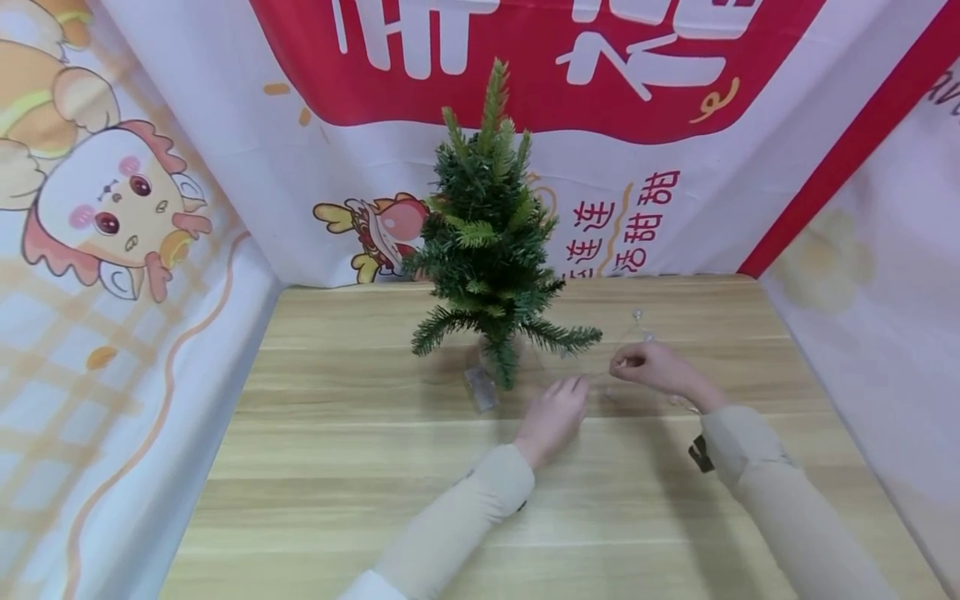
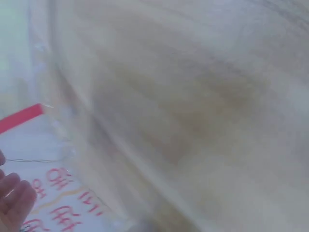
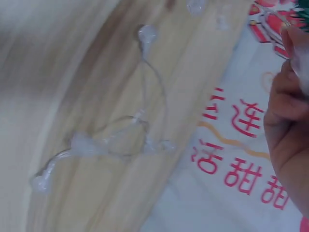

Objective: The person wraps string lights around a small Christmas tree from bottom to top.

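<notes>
A string of fairy lights (image 3: 145,87) with clear bulbs and thin wire trails over the wooden table. My right hand (image 1: 652,367) pinches its wire between thumb and fingertips, right of the tree. In the head view my left hand (image 1: 555,412) grips the same string just in front of the tree, and a short length of wire spans the two hands. Only the fingertips of this hand show at the edge of the left wrist view, beside a thin wire (image 2: 36,160). Behind the hands stands a small artificial Christmas tree (image 1: 491,250), upright, lower branches spread.
A small grey translucent box (image 1: 481,389) lies by the tree's base. The wooden table (image 1: 337,483) meets a printed cloth backdrop (image 1: 315,167) at the back, with cloth walls on both sides. Loose bulbs (image 1: 637,315) lie toward the back right.
</notes>
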A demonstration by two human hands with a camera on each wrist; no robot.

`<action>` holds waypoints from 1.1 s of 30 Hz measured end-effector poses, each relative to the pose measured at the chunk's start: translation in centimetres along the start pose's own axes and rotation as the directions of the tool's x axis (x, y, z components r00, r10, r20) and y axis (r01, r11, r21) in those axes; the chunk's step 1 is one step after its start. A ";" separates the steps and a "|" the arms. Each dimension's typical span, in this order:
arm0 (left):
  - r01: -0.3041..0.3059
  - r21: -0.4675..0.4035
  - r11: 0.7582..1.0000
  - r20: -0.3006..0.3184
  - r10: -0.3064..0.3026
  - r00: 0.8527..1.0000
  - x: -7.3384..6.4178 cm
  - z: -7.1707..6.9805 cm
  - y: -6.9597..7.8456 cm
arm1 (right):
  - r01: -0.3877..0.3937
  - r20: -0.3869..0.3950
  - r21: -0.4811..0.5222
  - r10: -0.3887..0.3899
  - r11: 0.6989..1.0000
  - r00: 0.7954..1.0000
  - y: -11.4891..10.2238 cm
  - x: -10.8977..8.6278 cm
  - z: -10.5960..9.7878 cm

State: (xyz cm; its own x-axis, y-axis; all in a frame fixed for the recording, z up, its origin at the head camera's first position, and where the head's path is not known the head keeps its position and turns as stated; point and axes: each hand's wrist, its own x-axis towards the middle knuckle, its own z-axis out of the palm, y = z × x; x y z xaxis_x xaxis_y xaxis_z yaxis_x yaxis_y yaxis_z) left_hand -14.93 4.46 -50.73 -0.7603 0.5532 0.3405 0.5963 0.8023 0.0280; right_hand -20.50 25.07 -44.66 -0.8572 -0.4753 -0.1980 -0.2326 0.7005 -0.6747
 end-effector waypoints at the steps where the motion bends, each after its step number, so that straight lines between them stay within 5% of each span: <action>1: -0.013 -0.009 1.000 -0.033 0.013 0.999 0.1 -0.5 0.0 | 0.006 0.011 0.013 -0.006 1.000 1.000 -0.3 -0.3 -0.2; 7: -0.056 -0.040 0.998 -0.167 0.048 0.985 1.0 -2.9 0.1 | 0.034 0.068 0.076 -0.039 0.997 0.997 -2.4 -1.4 -1.4; 15: -0.049 -0.010 0.999 -0.157 0.047 0.987 2.1 -5.7 -0.4 | 0.006 0.124 0.128 -0.022 0.992 0.992 -4.1 -2.8 -3.0; 20: -0.034 -0.032 0.999 -0.158 0.029 0.987 2.1 -7.6 -1.3 | -0.078 0.216 0.172 0.040 0.982 0.976 -3.6 -4.4 -5.2; 23: -0.018 -0.026 1.000 -0.186 0.013 0.983 2.1 -8.3 -1.7 | -0.054 0.237 0.172 0.012 0.984 0.971 -2.9 -5.5 -6.7; 30: -0.059 -0.049 0.997 -0.287 0.043 0.957 2.4 -9.8 -2.2 | -0.129 0.059 0.107 0.123 0.986 0.991 -2.3 -8.2 -10.7; 33: -0.048 -0.155 0.987 -0.245 0.009 0.969 2.7 -10.6 -2.3 | -0.099 -0.078 0.118 0.109 0.988 0.991 -3.1 -8.8 -11.9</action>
State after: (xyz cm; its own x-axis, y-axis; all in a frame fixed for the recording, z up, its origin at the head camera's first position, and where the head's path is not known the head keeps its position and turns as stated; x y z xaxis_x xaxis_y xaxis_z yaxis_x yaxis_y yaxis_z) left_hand -15.56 1.73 -39.91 -0.6686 0.4885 0.5606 0.6648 0.7304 0.1565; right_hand -17.67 33.44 -32.29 -0.9108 -0.3530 -0.2142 -0.0905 0.6768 -0.7306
